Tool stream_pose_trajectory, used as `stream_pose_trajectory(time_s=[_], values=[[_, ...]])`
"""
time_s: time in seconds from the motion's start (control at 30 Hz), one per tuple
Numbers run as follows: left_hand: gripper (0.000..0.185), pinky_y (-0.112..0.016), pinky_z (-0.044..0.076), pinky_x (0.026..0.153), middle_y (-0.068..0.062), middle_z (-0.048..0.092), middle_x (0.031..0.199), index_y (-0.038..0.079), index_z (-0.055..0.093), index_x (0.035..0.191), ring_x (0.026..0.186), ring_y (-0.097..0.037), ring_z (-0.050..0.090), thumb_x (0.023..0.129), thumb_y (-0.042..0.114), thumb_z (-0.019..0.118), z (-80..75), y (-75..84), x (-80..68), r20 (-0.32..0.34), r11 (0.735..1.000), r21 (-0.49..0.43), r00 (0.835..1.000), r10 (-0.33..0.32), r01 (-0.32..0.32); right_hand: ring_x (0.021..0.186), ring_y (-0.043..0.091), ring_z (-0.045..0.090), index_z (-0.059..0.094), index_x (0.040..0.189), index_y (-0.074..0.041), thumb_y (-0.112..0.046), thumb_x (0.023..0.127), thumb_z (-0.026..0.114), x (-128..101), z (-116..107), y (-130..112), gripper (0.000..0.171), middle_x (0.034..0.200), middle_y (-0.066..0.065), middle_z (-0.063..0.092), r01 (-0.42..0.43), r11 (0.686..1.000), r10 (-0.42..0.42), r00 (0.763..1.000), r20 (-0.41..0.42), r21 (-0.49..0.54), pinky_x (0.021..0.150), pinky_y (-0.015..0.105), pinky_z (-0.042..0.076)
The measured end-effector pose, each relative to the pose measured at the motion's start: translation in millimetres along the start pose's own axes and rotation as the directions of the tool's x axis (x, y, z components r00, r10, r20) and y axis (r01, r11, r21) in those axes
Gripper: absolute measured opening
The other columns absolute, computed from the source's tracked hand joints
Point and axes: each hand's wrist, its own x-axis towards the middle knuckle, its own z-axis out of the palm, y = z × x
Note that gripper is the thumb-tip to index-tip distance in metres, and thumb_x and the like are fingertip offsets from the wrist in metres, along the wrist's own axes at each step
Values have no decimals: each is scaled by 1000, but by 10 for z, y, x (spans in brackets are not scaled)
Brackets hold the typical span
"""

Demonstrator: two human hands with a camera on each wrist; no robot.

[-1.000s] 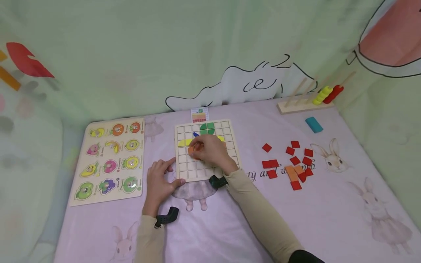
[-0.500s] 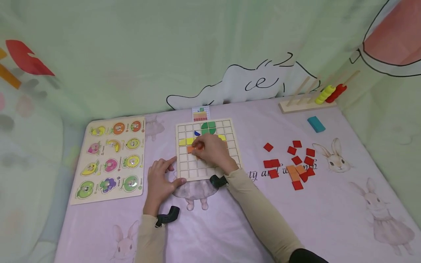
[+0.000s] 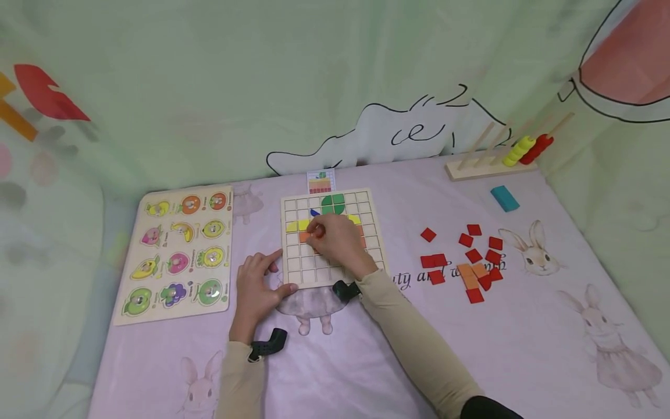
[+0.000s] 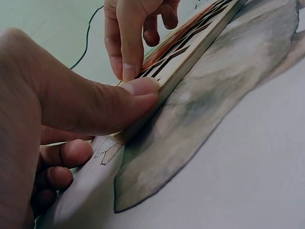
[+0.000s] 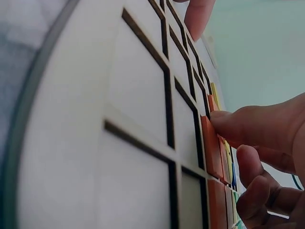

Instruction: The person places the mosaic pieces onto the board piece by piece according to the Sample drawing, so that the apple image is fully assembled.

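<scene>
A square wooden grid board [image 3: 309, 277] lies near the middle of the table in the head view. My left hand [image 3: 256, 288] is at its near left corner, thumb [image 4: 138, 88] on the rim and index finger along the left side. Over the board, my right hand [image 3: 340, 241] has its thumb and index finger close together at an orange tile [image 5: 212, 148]; the palm hides part of that row. Another orange tile [image 3: 304, 237] lies just left of the fingertips. Yellow tiles [image 3: 297, 225], a blue piece [image 3: 314, 212] and green rounded pieces [image 3: 333, 203] sit farther back on the grid.
A picture card [image 3: 321, 181] lies behind the board. Loose red tiles [image 3: 432, 261] and orange tiles [image 3: 467, 276] are scattered to the right. A fruit puzzle board [image 3: 180, 256] is at left; a bead rack [image 3: 489, 167] and a blue block [image 3: 505, 198] stand far right.
The right fingertips have shifted slightly right; the orange tile beside them, earlier partly lifted, now lies flat in its cell. The left hand keeps its place at the corner.
</scene>
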Motion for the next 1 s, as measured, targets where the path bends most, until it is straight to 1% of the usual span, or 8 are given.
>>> stream_pose_trajectory(time_s=[0.17,0.43,0.5,0.57,0.67,0.77,0.87,1.0], values=[[75,-40,31,82,-6,57,88,3,72,134,88,-22,47,65,27,93,22,29,13,6,1000,-2,1000,13,-13,76,12,64,82,105,-15,-21,93,80,-13,-6,50,14,86,-3,74,0,1000,0,1000,-12,4,66,28,48],[76,-40,32,83,-4,57,88,4,72,134,87,-20,45,66,32,94,50,11,2,9,1000,23,1000,15,-16,70,9,61,84,103,-18,-25,92,82,-17,-15,77,13,78,-8,71,-7,1000,7,1000,-8,-9,60,26,46],[76,-41,32,83,-4,56,88,5,72,135,87,-19,44,67,33,94,40,10,-10,12,1000,27,1000,6,-7,71,9,61,84,105,-19,-27,91,83,-20,-33,80,16,79,-8,72,-3,1000,3,1000,-5,-5,61,25,45],[76,-41,32,83,-4,56,88,5,72,135,87,-19,43,69,35,94,27,17,-21,14,999,33,1000,0,0,73,10,61,83,109,-18,-28,91,84,-28,-102,86,21,82,-6,73,-11,1000,11,1000,-1,26,61,25,44],[76,-43,32,84,-5,56,88,5,72,135,87,-20,43,70,37,93,12,26,-27,16,999,30,1000,-13,12,74,15,61,81,116,-14,-29,91,84,-58,-306,159,29,87,0,74,-28,996,30,999,-22,90,62,27,42],[76,-43,33,84,-6,55,88,5,72,135,88,-21,44,70,36,93,6,33,-29,17,999,29,1000,-26,25,75,20,61,80,118,-11,-28,91,82,-154,-604,362,32,89,5,73,-72,990,81,994,-69,124,62,28,42],[77,-43,33,85,-6,55,89,5,71,137,89,-22,44,68,32,93,-3,47,-31,25,999,31,999,-42,41,78,24,62,79,119,-9,-28,93,81,-345,-929,678,32,91,9,73,-136,986,147,983,-113,97,63,29,43],[78,-43,32,86,-6,56,90,5,70,138,89,-22,44,66,27,94,-20,65,-37,32,998,35,998,-58,57,86,28,63,77,122,-8,-31,94,80,-706,-1348,1120,36,97,12,73,-264,964,265,961,-83,26,65,31,47]])
